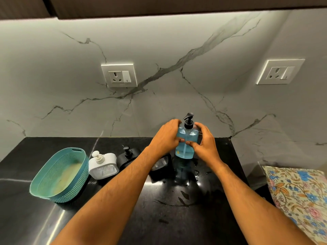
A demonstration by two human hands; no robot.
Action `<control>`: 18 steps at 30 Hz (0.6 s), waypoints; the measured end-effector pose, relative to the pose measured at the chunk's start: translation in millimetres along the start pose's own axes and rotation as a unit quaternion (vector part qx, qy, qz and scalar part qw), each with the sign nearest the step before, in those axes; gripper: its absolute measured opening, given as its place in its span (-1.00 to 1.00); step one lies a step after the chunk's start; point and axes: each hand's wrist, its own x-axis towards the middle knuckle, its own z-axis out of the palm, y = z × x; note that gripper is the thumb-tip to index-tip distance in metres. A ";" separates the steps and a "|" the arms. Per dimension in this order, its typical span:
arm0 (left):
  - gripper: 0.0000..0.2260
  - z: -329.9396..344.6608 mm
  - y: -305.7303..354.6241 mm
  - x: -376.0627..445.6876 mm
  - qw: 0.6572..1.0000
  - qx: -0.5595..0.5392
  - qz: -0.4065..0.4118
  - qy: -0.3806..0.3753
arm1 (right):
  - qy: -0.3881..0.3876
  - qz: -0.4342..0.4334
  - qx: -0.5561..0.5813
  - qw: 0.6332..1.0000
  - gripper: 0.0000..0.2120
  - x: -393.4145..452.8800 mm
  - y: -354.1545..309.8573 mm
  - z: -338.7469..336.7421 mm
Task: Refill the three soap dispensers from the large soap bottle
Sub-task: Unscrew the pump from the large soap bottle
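Observation:
A large clear bottle of blue soap (185,147) with a black pump top stands upright on the black counter (123,209) near the wall. My left hand (166,137) grips its left side and my right hand (205,140) grips its right side, thumbs on the front. To the left stand a white dispenser (103,165) and a black dispenser (126,156). Another black dispenser (161,163) is mostly hidden behind my left forearm.
A teal woven basket (60,175) sits at the counter's left. Wet smears and drops lie on the counter in front of the bottle. A floral cloth (300,197) lies at the right edge. Two wall sockets (119,75) (280,71) are on the marble backsplash.

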 end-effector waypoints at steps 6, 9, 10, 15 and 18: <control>-0.36 -18.1 5.5 -24.6 0.979 -0.199 -0.004 0.046 | 0.014 -0.061 0.034 0.997 -0.31 -16.5 -42.1 -17.8; -0.37 -31.1 10.6 -48.4 0.943 -0.330 -0.003 0.038 | 0.004 -0.085 0.053 0.995 -0.33 -30.5 -65.3 -24.0; -0.38 -35.4 13.0 -56.9 0.929 -0.369 -0.001 0.025 | 0.001 -0.089 0.062 0.994 -0.33 -35.6 -72.4 -24.7; -0.25 -52.2 21.9 -91.6 0.876 -0.482 0.014 0.010 | -0.024 -0.108 0.084 0.990 -0.32 -58.7 -99.8 -15.8; -0.32 -59.9 17.6 -113.1 0.877 -0.478 0.010 0.053 | -0.078 -0.085 0.111 0.987 -0.26 -66.6 -109.0 -8.9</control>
